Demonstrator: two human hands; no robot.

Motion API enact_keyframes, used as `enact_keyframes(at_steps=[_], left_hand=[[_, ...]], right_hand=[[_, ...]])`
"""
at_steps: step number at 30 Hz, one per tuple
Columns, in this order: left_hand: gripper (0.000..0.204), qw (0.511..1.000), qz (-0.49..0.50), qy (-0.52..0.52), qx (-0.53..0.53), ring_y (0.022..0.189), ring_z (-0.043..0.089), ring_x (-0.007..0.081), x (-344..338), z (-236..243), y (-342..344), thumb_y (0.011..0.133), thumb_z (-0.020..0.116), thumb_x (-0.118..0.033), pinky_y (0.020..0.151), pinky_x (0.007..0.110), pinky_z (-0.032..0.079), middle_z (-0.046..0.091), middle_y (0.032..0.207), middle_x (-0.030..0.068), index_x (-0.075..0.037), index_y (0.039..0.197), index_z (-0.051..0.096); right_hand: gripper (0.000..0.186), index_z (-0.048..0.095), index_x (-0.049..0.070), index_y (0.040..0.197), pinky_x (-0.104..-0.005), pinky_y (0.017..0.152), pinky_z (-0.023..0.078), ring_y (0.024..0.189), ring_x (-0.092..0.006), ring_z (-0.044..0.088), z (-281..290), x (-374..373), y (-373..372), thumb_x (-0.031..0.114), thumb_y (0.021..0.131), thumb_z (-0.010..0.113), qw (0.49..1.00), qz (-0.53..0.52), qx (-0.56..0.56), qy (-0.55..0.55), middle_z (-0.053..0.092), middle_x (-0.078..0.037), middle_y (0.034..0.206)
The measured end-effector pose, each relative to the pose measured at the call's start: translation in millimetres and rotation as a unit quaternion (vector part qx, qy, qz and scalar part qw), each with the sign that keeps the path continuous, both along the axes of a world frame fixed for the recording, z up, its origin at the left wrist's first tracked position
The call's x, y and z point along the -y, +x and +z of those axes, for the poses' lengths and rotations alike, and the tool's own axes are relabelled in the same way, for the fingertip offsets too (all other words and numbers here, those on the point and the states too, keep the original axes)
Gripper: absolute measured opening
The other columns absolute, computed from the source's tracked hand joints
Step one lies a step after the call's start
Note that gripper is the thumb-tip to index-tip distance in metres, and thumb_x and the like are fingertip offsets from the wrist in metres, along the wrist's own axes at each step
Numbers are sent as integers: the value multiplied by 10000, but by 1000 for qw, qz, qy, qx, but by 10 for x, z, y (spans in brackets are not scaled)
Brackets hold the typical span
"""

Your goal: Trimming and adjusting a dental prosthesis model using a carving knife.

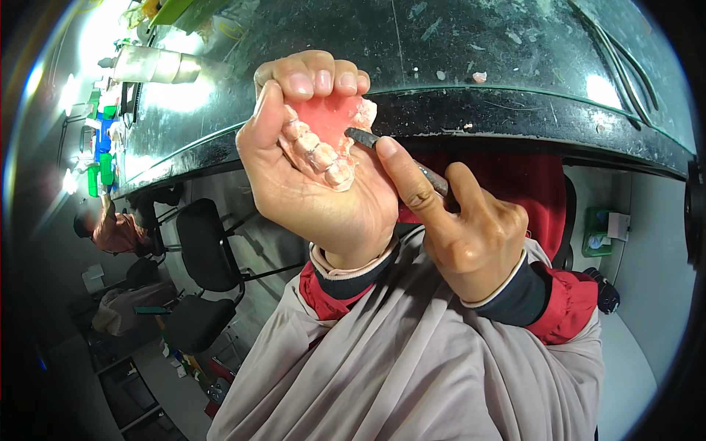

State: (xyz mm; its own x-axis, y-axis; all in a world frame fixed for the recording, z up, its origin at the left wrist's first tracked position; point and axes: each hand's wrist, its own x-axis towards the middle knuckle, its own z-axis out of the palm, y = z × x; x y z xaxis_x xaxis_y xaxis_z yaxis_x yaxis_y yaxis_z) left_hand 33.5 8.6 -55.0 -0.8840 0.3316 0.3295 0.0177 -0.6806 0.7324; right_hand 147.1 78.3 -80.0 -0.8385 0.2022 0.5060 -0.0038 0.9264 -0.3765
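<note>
My left hand (331, 209) is closed around a denture model (321, 156), a pink plate with a row of cream-coloured teeth. The palm cups it from below and the fingertips curl over its far edge. My right hand (474, 228) grips a dark, slim metal hand tool (362, 137) with a flat, worn tip. Its index finger lies stretched along the shaft. The tip touches the pink plate beside its right rim, where the surface is rough and whitish. Whether the tool is a file or a carving knife I cannot tell. Both hands are just off the bench's near edge.
Beyond my hands runs a dark, scuffed bench (471, 44), with a pinkish crumb (479, 76) near its edge. Black tubing (616, 66) lies far right; a translucent container (156, 65) stands far left. Left of me are a black chair (202, 246) and another person (121, 231).
</note>
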Motion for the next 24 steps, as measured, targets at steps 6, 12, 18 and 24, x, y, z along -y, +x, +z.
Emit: enact_keyframes(at_steps=[6,12,18,24], left_hand=[[155,1000,25,14,7,808,442,181,-14,7,28,893,404,-227,798,350,366,438,803,47,-97,818,444],[165,998,54,12,19,803,456,184,-18,-9,43,898,396,-227,792,357,376,456,807,43,-90,825,452],[167,998,55,24,21,811,468,190,-18,-33,102,898,395,-220,799,346,391,467,825,44,-88,832,472],[152,998,44,33,20,817,475,188,-29,-24,105,892,402,-209,797,348,400,471,827,45,-90,831,472]], right_hand=[[680,580,237,1221,-284,333,345,404,-111,342,74,79,24,-5,587,614,999,-31,9,-17,307,-9,607],[644,579,260,1218,-255,353,376,417,-95,410,167,-92,34,38,615,613,996,-17,37,76,315,-7,620],[694,565,276,1232,-266,364,400,415,-108,391,90,-82,73,15,591,619,999,-1,31,43,311,-11,616],[723,564,286,1232,-278,369,399,410,-114,373,129,-64,82,5,568,615,999,-5,37,10,310,-11,610]])
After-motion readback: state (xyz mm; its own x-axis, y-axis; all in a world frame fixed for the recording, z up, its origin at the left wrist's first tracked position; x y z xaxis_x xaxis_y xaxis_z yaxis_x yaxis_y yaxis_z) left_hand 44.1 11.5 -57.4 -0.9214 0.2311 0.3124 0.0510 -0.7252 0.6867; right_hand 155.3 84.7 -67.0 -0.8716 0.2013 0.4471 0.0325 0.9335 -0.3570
